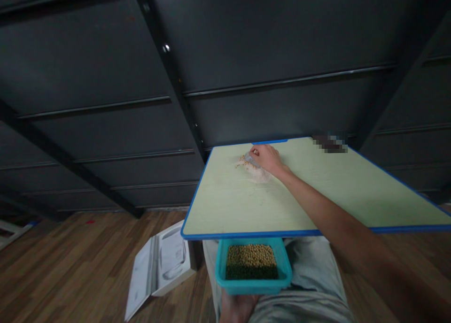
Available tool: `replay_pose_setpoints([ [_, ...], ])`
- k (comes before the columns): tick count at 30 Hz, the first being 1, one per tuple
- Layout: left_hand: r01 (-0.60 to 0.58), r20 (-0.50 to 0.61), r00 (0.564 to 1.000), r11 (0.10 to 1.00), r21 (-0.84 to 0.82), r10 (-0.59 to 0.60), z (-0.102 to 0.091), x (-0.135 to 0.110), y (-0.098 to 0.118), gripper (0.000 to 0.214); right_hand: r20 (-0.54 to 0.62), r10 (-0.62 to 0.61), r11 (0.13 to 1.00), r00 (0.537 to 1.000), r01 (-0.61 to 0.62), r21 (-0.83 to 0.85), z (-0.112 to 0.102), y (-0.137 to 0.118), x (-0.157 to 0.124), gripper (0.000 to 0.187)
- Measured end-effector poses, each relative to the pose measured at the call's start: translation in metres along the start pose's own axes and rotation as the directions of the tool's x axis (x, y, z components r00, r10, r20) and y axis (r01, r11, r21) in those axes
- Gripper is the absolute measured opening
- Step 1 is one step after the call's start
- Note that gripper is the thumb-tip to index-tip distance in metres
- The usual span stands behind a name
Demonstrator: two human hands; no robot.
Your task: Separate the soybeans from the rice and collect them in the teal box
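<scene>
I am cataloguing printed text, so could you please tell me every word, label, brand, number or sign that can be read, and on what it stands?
Nothing can be read in this view.
Open white box on the floor: faint print-like marks, too small and blurred.
Pixelated patch at the far edge of the table: unreadable.
Teal tub: no lettering visible.
Clear plastic in the right hand: no lettering I can make out.

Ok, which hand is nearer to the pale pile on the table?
Right. The right hand is at the far side of the pale pile; the left hand, partly visible, is farther off, by the turquoise tub.
</scene>
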State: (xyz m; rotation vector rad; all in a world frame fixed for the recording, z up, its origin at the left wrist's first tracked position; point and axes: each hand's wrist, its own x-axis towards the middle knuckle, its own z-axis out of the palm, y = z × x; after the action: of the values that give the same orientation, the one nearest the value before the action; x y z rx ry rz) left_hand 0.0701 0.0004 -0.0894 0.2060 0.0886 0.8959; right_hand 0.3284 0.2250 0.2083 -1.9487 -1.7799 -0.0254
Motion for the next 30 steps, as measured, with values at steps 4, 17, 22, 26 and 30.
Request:
replay_pose_setpoints([
  [4,0.020,-0.001,1.000,1.000,-0.005,-0.020,-0.003,-0.001,-0.001,0.045,-0.007,-0.044,0.999,0.999,0.044,0.008,0.002,-0.005,-0.003,0.025],
  [17,-0.020,-0.078,0.997,1.000,0.024,0.022,0.014,0.002,0.000,0.035,-0.066,-0.189,0.982,0.980,0.186,-0.038,0.008,-0.007,-0.007,0.027],
  [22,-0.034,-0.176,0.984,0.999,0.008,0.035,0.013,0.000,-0.001,0.031,-0.095,-0.247,0.967,0.964,0.252,0.039,0.011,-0.006,-0.005,0.023],
  [26,-0.063,-0.282,0.957,0.997,0.042,0.072,0.029,0.002,-0.004,0.038,-0.236,-0.139,0.979,0.962,0.169,0.114,0.009,0.003,0.001,0.021],
  [30,-0.070,-0.370,0.925,0.995,0.069,0.091,0.049,0.002,-0.003,0.043,-0.334,0.019,0.983,0.943,0.043,0.177,0.002,0.026,0.013,0.023],
])
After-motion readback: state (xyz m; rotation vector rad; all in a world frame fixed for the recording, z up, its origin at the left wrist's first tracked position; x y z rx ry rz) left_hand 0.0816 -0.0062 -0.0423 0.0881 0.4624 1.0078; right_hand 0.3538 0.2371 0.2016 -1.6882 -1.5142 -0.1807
